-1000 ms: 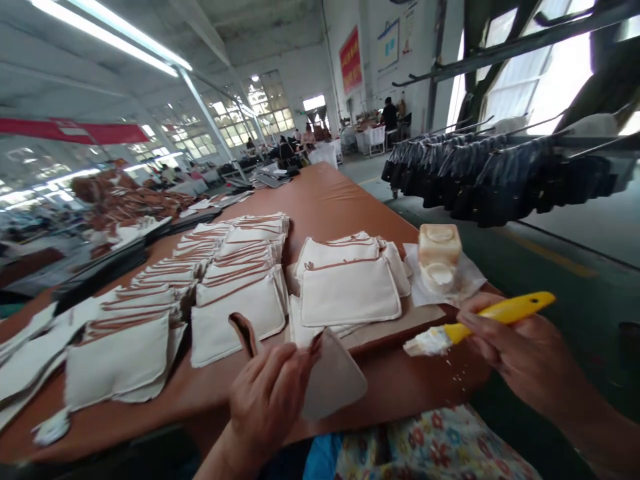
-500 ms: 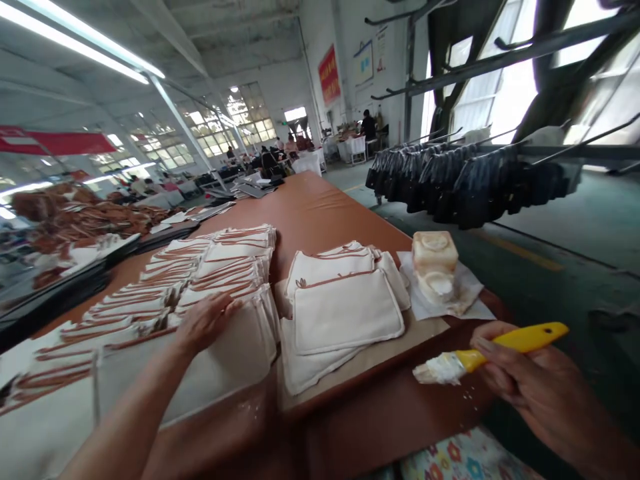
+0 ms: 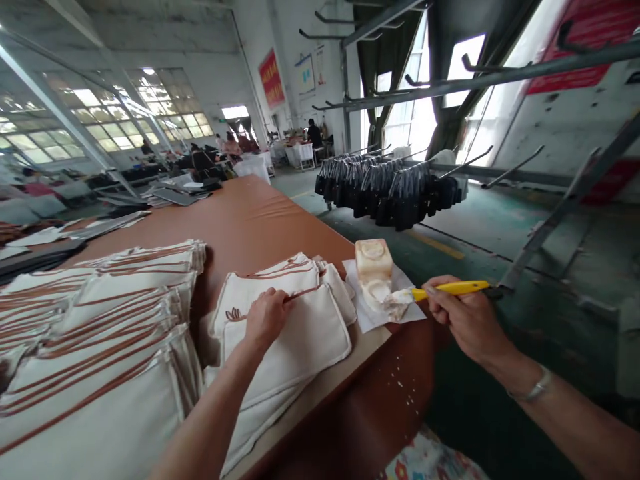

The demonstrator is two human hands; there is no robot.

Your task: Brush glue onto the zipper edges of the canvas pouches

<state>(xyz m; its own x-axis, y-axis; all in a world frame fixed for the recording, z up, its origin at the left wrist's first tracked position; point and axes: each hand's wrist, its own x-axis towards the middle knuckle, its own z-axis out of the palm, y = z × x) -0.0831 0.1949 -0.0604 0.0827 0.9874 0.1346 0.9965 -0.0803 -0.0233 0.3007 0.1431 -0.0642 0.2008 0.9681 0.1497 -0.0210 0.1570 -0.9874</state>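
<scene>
My left hand (image 3: 267,317) is at the brown-trimmed upper edge of a cream fabric pouch (image 3: 300,343), its fingers curled in and closed on that edge. This pouch lies on top of a small, uneven pile. My right hand (image 3: 463,317) grips a paintbrush (image 3: 463,287) by its yellow handle. White paste coats the bristles, which rest at the cut-open mouth of a crusted plastic container (image 3: 374,260). The container lies on a white sheet (image 3: 364,319) at the table's right edge.
Rows of cream pouches with brown edges (image 3: 115,347) fill the left of the brown table (image 3: 250,213). White drops speckle its front edge. A metal rack (image 3: 425,87) with hanging black items (image 3: 390,190) stands to the right. People sit working far back.
My left hand has moved from the left rows to the pouch on the right pile. My right hand has brought the brush up to the container. The view has turned right.
</scene>
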